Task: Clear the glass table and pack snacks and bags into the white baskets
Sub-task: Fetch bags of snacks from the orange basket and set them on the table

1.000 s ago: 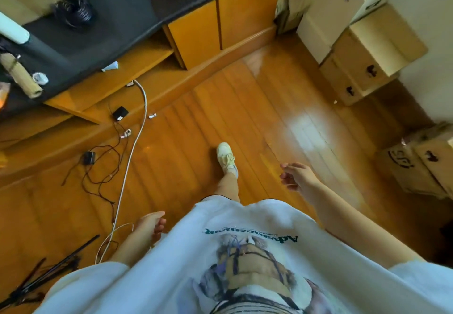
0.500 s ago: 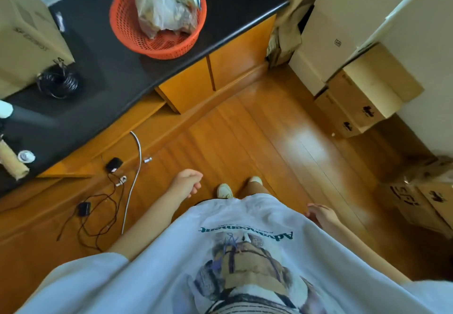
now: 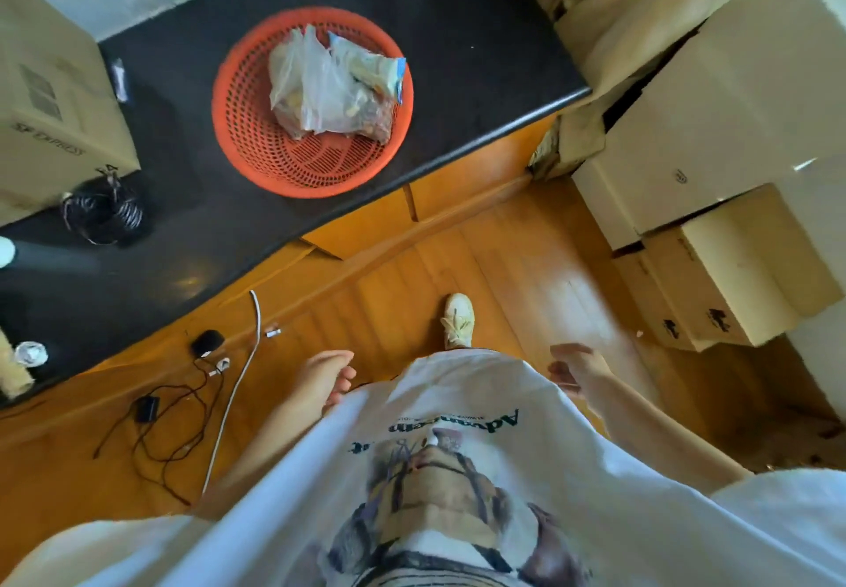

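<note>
A round orange basket (image 3: 256, 137) stands on the black counter (image 3: 458, 37), holding clear plastic snack bags (image 3: 329, 82). My left hand (image 3: 327, 378) hangs in front of my white shirt, fingers loosely curled and holding nothing. My right hand (image 3: 574, 364) is raised at the same height to the right, fingers relaxed and empty. Both hands are well below the counter edge, over the wooden floor. No glass table or white basket is in view.
A cardboard box (image 3: 50, 96) and a coil of black cable (image 3: 103, 213) sit on the counter's left. Stacked cardboard boxes (image 3: 732, 266) fill the right side. Loose cables and a charger (image 3: 149, 408) lie on the floor at left. My white shoe (image 3: 458, 318) steps forward.
I have walked closer to the counter, so the orange basket now sits near the middle of the view. My right hand has swung forward and up; my left stays near my shirt.
</note>
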`<state>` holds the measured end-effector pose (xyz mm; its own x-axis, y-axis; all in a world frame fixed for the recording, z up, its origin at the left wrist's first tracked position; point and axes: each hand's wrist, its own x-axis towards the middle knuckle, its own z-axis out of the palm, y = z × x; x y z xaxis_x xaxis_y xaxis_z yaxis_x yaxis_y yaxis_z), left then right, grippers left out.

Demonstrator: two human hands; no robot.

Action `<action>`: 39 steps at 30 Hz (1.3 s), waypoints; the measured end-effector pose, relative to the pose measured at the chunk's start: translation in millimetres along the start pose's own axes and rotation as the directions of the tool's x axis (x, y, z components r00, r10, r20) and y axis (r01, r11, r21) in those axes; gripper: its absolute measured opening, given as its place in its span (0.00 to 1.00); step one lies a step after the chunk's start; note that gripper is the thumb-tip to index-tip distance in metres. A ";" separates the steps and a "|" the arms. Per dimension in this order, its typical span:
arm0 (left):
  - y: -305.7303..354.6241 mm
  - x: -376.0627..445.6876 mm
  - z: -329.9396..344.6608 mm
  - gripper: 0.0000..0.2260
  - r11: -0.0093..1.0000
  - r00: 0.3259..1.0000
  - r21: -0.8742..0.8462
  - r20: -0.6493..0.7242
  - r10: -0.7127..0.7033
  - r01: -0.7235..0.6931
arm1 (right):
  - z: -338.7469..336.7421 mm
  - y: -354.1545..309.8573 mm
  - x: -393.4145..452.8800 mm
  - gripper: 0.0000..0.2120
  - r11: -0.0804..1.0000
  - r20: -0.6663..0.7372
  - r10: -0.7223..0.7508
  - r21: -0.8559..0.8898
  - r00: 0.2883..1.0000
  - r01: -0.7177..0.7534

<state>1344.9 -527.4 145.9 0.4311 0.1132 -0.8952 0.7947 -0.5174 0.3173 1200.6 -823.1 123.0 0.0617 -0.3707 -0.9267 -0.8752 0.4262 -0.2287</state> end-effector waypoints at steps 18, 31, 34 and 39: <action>84.8 78.6 -73.1 0.08 0.881 0.954 -0.426 -0.111 -0.278 0.206 | 157.7 -288.7 -4.8 0.11 0.889 0.221 -0.340 -0.241 0.914 0.389; 303.3 168.6 -25.3 0.16 0.839 0.905 -0.545 0.356 0.232 -0.001 | 230.8 -415.6 20.0 0.17 0.271 0.155 -0.844 -0.703 0.514 0.657; 311.0 191.9 -0.2 0.23 0.923 0.895 -0.361 0.358 0.266 -0.130 | 251.3 -435.8 33.8 0.20 0.150 0.238 -0.808 -0.802 0.539 0.579; 325.4 215.3 25.0 0.19 0.765 0.934 -0.623 0.348 0.085 0.162 | 270.8 -442.1 47.4 0.22 0.008 0.306 -0.766 -0.875 0.566 0.484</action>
<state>1685.6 -692.6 48.6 0.3216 -0.2333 -0.9177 0.9443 0.1508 0.2926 1720.4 -805.7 99.4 0.8515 -0.2841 -0.4407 -0.3974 -0.8980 -0.1890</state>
